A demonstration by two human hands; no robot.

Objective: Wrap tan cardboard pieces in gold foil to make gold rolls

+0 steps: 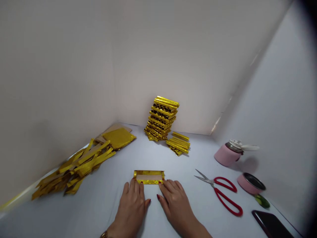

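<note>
A small gold foil piece (149, 177) with folded edges and a pale middle lies flat on the white table. My left hand (132, 203) rests palm down at its near left corner, fingertips on the folded edge and thumb spread out. At the near right corner, my right hand (174, 201) touches the same piece with its fingertips, its thumb apart from the fingers. Neither hand is wrapped round anything. Beyond them stands a tall stack of rolled gold tubes (162, 117), with a smaller pile of gold tubes (178, 143) beside it.
Gold strips (84, 162) and gold square sheets (119, 137) lie at the left. On the right are red-handled scissors (215, 185) with blades apart, a pink flask (228, 154), a pink cup (250, 183), a green object (262, 201) and a dark phone (272, 224).
</note>
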